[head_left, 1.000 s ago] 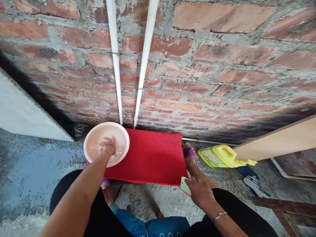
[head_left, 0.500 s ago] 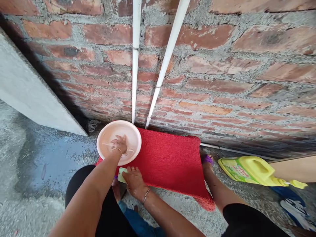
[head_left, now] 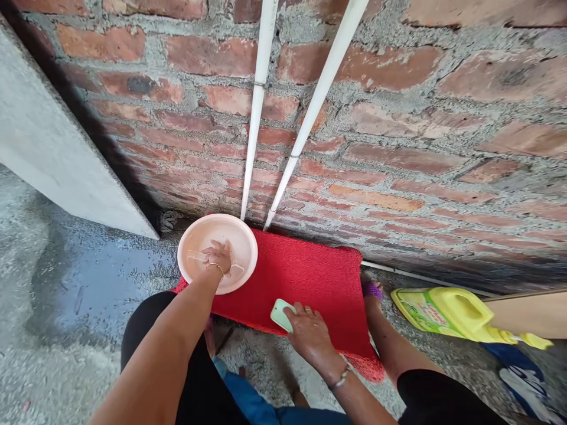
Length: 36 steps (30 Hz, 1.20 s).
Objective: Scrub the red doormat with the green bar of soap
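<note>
My left hand (head_left: 217, 256) reaches down into a round pale pink basin (head_left: 183, 274), fingers spread in what looks like shallow water. The basin rests on the left end of a red textured mat or cloth (head_left: 305, 265), spread over a low raised surface. My right hand (head_left: 310, 333) grips a pale green, flat, rounded scrub brush (head_left: 280, 316) near the red cloth's front edge. Its bristle side is hidden, as are the fingertips beneath it. The cloth's right front corner droops down.
A brick wall (head_left: 381, 159) rises behind, with two white pipes (head_left: 254, 124). To the left leans a grey slab (head_left: 71, 147) above wet concrete (head_left: 101, 265). On the right lie a yellow jug (head_left: 452, 313) and blue-and-white footwear (head_left: 525, 378). My legs straddle the red cloth.
My right hand has slid to the right along the cloth's front edge with the brush. My left hand stays in the basin. The view has shifted slightly.
</note>
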Each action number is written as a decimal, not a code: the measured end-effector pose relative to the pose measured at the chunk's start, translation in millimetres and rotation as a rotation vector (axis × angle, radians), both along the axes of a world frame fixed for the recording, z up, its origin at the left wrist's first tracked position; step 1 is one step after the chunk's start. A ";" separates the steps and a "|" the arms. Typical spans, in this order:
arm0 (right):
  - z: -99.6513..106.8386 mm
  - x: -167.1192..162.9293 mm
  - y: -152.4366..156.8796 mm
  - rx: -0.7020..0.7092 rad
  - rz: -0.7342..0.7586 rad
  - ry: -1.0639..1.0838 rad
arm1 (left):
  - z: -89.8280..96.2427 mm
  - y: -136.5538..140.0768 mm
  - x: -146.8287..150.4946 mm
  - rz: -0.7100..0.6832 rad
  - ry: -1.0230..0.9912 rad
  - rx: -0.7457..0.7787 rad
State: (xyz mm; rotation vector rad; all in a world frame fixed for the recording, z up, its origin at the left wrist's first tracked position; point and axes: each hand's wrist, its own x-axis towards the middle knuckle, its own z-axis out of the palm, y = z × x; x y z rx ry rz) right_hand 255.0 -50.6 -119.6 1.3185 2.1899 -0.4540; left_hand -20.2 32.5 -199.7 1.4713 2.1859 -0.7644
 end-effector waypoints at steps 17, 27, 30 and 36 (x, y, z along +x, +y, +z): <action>1.1 13.9 57.3 0.051 -0.076 -0.074 | -3.9 -0.5 1.2 -0.066 0.068 0.000; -15.8 -83.5 63.7 -0.004 0.042 0.233 | -0.5 -1.2 6.8 -0.101 0.179 -0.014; -20.7 -64.0 69.7 -0.015 0.047 0.220 | -0.6 0.8 8.2 -0.069 0.196 -0.014; -4.3 57.9 88.4 0.067 -0.153 -0.085 | -0.8 1.1 6.4 -0.062 0.130 -0.003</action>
